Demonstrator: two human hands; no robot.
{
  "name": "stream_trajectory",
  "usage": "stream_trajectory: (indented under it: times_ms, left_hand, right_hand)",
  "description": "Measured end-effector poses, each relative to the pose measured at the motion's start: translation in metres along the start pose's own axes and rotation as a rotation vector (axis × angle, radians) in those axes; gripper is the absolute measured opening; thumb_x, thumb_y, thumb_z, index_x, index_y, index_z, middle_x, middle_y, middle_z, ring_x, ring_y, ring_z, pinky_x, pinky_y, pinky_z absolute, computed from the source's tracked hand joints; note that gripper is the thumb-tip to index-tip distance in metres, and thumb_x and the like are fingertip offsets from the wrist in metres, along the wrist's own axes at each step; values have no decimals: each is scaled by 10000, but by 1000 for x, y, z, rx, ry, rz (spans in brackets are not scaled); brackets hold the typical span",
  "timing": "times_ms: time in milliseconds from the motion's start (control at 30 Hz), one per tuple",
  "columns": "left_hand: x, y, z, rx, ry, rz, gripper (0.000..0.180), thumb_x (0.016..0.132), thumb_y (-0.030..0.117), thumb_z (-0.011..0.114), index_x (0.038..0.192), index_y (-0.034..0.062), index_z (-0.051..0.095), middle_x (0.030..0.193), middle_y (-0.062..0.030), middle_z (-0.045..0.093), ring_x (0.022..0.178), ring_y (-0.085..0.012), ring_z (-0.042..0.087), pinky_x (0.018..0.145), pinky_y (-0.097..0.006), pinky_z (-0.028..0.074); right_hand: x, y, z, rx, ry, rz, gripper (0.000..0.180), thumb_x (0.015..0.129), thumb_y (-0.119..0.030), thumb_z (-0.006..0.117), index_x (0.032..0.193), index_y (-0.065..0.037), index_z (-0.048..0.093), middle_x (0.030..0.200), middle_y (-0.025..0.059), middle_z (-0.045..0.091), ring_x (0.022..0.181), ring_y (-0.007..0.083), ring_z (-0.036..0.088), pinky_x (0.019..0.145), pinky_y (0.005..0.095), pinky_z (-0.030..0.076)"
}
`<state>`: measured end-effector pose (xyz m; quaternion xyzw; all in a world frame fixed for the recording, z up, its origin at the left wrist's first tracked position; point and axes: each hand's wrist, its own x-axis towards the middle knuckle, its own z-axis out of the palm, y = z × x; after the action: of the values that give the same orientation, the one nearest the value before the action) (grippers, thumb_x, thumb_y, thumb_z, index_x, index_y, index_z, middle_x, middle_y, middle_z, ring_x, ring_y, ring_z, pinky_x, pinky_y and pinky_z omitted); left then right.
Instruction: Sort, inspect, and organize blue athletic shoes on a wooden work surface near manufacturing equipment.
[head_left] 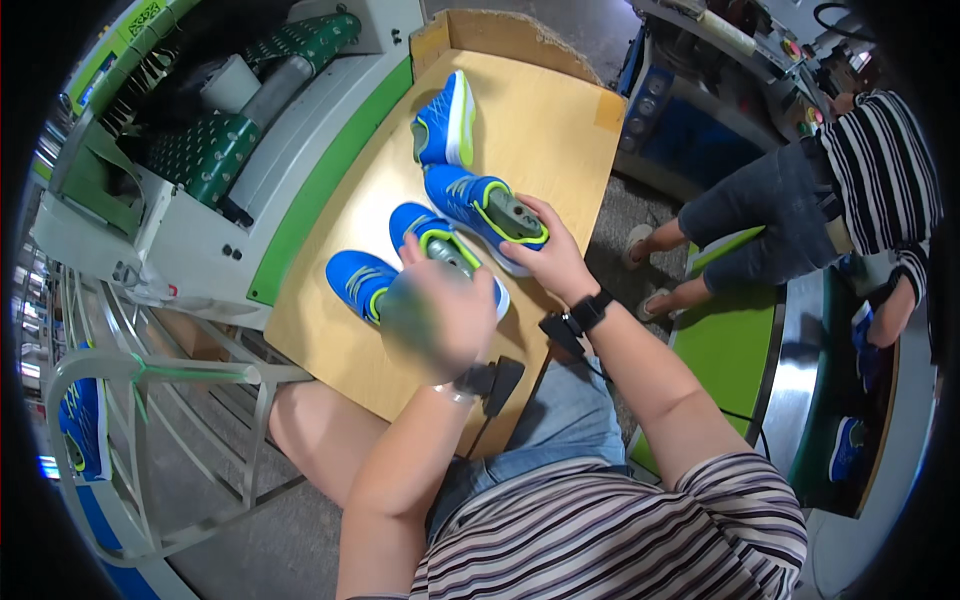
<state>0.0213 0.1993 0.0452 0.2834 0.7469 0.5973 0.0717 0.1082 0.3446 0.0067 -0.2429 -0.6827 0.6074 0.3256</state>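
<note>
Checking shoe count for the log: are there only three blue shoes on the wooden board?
No: four blue shoes lie on the wooden board, and the right hand holds one of them.

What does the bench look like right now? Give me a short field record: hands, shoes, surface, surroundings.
left hand: blurred, on the grey last inside a blue shoe
right hand: gripping another blue shoe on a last
other shoes: one blue shoe by the left hand; one on its side at the far end
surface: wooden board
wrists: black strapped devices on both
left side: green and white machine
right side: a seated person in a striped top
</note>
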Motion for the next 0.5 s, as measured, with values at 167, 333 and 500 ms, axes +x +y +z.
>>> stream_trajectory:
  times_ms: [167, 333, 500]
  left_hand:
    - [53, 67, -106, -942, -114, -513, 678, 887, 2, 605, 1509, -26, 338, 1212, -125, 646, 1088, -222, 656, 989, -353, 509]
    - [113, 116, -188, -893, 13, -227, 526, 921, 40, 586, 1423, -29, 444, 1195, -84, 643, 1071, -186, 656, 952, -339, 536]
    - [218, 115, -203, -211, 351, 302, 814, 908, 85, 620, 1582, -78, 192, 1283, -173, 569, 1057, -188, 637, 918, -303, 531]
  right_hand:
    - [9, -53, -13, 300, 143, 155, 666, 831, -106, 804, 1425, -14, 516, 1321, 113, 624, 1193, 200, 603, 1059, 327, 459]
    - [106, -105, 26, 467, 48, -73, 679, 854, -104, 797, 1445, -4, 477, 1306, 128, 627, 1187, 198, 608, 1050, 335, 477]
    - [290, -172, 125, -149, 126, -716, 745, 892, -224, 750, 1534, -121, 384, 1332, 172, 596, 1077, 331, 684, 978, 451, 530]
